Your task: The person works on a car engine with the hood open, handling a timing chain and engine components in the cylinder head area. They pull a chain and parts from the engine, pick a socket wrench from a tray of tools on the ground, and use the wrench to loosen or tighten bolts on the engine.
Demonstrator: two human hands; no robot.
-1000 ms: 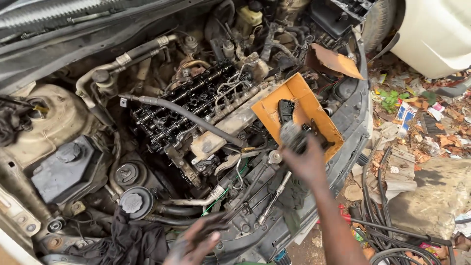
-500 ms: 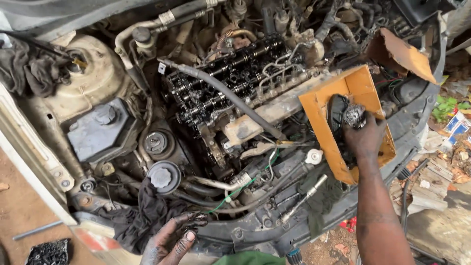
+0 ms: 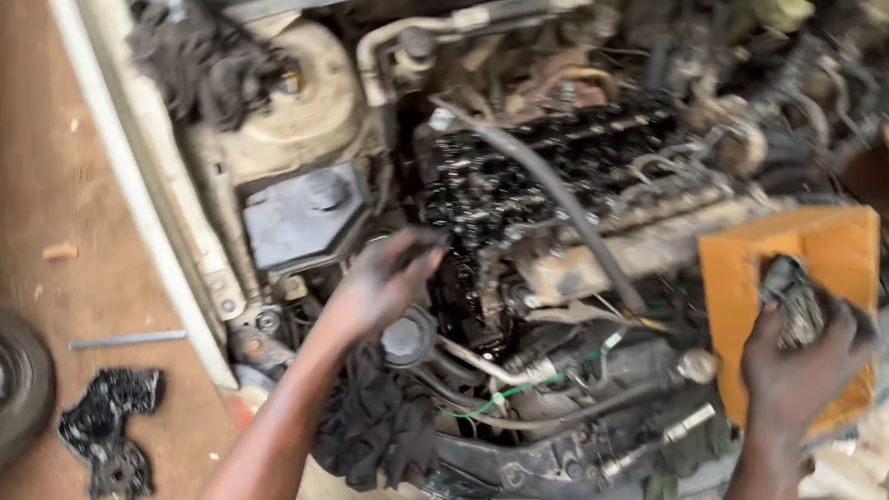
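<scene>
I look down into an open car engine bay. My left hand [image 3: 389, 282], black with grease, reaches in with fingers apart toward the oily exposed cylinder head [image 3: 537, 176], close to a round black cap [image 3: 407, 338]. My right hand [image 3: 801, 356] is closed around a dirty grey metal part [image 3: 792, 296] held over an orange tray [image 3: 787, 278] at the right. A grey hose [image 3: 556, 199] runs diagonally across the cylinder head.
A black rag [image 3: 375, 421] hangs over the front of the bay. A cream tank [image 3: 306, 111] and a dark box [image 3: 301, 218] sit at the left. On the reddish ground lie a black chain-like part [image 3: 106, 431], a metal rod [image 3: 125, 340] and a tyre edge [image 3: 18, 389].
The view has swung left and closer. My left hand rose from the front edge into the bay toward the cylinder head. My right hand stays on the grey part over the orange tray.
</scene>
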